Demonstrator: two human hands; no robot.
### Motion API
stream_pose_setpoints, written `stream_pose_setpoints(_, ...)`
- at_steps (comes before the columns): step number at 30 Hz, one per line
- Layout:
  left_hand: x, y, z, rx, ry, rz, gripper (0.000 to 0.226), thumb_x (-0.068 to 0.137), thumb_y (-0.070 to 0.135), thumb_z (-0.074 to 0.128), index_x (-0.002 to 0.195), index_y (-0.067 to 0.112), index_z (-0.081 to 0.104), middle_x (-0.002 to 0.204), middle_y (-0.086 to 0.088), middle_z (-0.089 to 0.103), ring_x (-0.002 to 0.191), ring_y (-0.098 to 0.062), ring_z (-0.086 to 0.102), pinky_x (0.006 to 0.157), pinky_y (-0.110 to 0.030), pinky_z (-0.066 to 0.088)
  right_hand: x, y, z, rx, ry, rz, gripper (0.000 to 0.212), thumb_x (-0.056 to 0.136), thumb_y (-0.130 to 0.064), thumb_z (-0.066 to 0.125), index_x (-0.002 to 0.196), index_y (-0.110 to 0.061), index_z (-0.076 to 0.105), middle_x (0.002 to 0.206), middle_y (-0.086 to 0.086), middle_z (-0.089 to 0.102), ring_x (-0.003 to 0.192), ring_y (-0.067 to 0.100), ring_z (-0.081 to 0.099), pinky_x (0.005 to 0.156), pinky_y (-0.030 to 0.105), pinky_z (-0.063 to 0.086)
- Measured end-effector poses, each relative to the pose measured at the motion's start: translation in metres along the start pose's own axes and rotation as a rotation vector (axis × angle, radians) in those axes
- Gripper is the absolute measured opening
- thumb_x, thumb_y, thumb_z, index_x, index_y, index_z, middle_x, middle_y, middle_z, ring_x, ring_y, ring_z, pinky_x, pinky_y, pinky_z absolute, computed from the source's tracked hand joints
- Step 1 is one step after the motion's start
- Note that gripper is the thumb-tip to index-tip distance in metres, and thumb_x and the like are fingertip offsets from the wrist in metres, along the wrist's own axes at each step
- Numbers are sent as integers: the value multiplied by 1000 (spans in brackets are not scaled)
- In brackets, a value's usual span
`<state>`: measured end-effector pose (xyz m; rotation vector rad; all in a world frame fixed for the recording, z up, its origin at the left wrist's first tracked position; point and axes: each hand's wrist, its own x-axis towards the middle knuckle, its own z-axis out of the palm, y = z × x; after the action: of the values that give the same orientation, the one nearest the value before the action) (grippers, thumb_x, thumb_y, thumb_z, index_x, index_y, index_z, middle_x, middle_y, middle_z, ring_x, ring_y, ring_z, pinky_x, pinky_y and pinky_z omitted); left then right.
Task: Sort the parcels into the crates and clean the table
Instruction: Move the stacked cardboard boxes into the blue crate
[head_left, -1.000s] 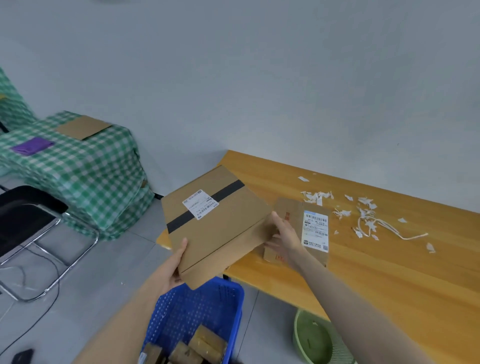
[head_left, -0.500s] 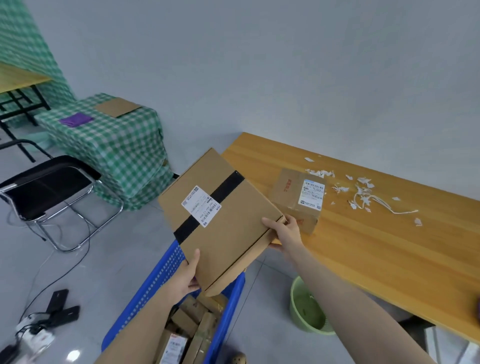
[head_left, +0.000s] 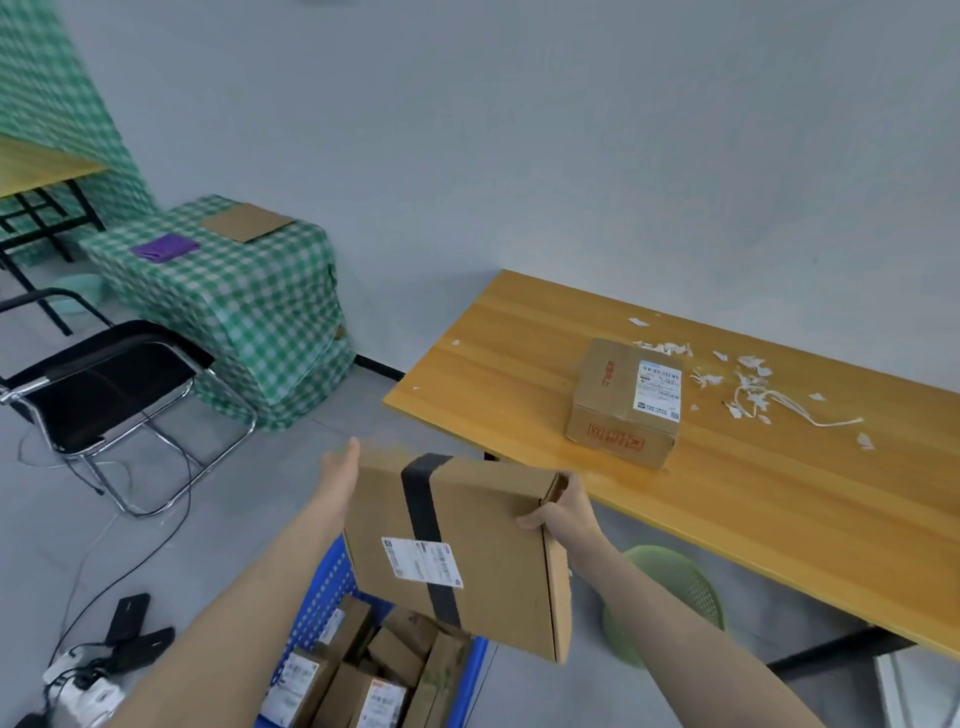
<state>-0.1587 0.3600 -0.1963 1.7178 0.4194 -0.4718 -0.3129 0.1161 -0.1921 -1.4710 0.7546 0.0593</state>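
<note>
A flat cardboard parcel (head_left: 467, 551) with a black tape band and a white label hangs tilted above the blue crate (head_left: 317, 597). My left hand (head_left: 340, 467) lies against its far left edge, with the fingers hidden behind the box. My right hand (head_left: 563, 506) grips its upper right corner. The crate on the floor holds several small cardboard parcels (head_left: 363, 670). A smaller labelled box (head_left: 626, 402) stands on the wooden table (head_left: 779, 519), beside scattered white paper scraps (head_left: 748, 389).
A green mesh basket (head_left: 670, 587) sits on the floor under the table edge. A black folding chair (head_left: 104, 384) and a green-checked covered block (head_left: 234, 306) stand to the left. Cables and a power strip (head_left: 98, 670) lie on the floor at bottom left.
Both hands carried the flat parcel away from the table and down over the blue crate, turning it so the label faces me lower. My view swung left and down.
</note>
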Motion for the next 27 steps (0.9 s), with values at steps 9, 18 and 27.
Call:
stream_pose_setpoints(9, 82, 11, -117, 75, -51, -120, 65, 100, 41, 39, 151, 12, 13, 157, -6, 15, 141, -25, 24, 111, -44, 27, 9, 14, 122, 78, 63, -23, 67, 68, 13, 66, 117, -25, 39, 112, 11, 50, 104, 30, 50, 76, 40, 53)
stream_pose_setpoints(18, 114, 17, -177, 209, -231, -204, 59, 97, 47, 41, 146, 17, 30, 152, -3, 30, 137, -27, 31, 108, -48, 30, 3, 50, 178, 316, 142, -35, 71, 59, 20, 65, 113, -23, 47, 114, 9, 53, 104, 27, 51, 72, 38, 49)
stream_pose_setpoints(27, 134, 11, -131, 142, -135, -276, 69, 92, 53, 47, 149, 28, 16, 153, -6, 25, 126, -36, 44, 93, -51, 46, 41, 57, 160, 310, 123, 4, 73, 50, 7, 57, 115, -24, 48, 110, 12, 54, 97, 26, 50, 58, 30, 48)
